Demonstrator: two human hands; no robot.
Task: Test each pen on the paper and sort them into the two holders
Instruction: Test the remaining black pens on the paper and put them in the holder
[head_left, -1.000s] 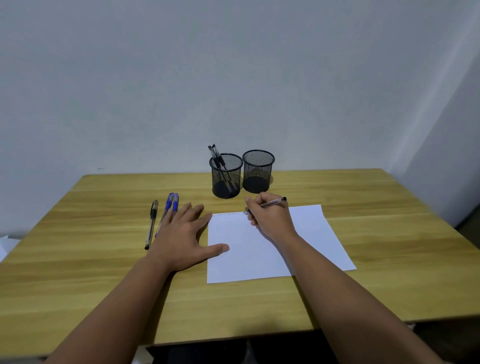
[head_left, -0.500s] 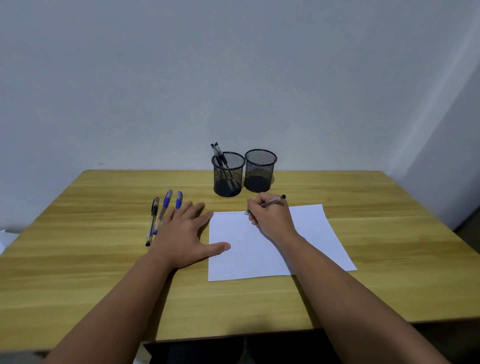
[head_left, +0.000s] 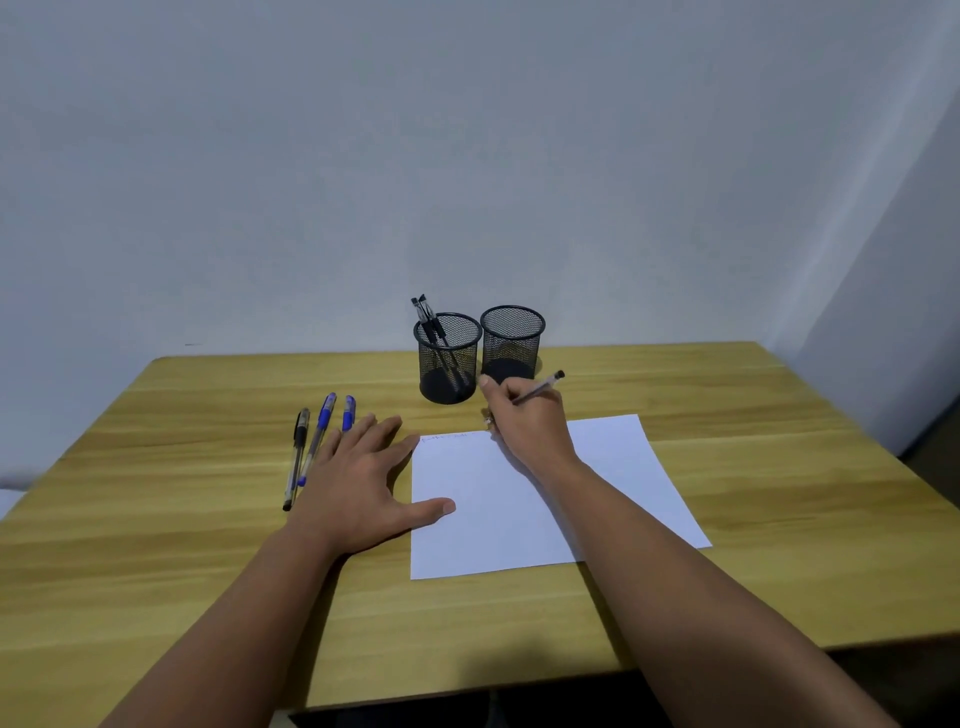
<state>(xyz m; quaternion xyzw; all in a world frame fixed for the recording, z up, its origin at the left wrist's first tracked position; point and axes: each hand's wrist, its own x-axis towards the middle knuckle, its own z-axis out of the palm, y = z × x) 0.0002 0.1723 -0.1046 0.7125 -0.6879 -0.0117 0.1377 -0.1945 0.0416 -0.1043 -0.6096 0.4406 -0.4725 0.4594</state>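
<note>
A sheet of white paper lies on the wooden worktop, with faint marks along its far left edge; the right hand rests at the paper's far edge, its grip clamped on a black-capped pen whose cap end points up and to the right, the writing tip hidden under the fingers at the far edge of the sheet. The left hand lies flat on the worktop just left of the paper, fingers spread and holding nothing, the thumb reaching onto the sheet's left margin. Left of that hand lie three pens side by side: a black one farthest left, then a blue-capped pen, then a second blue-capped pen partly covered by the fingers. At the far side stand two black mesh holders, touching or nearly so; the left holder has black pens leaning out to the left; the right holder shows no pens, and stands just beyond the right hand.
</note>
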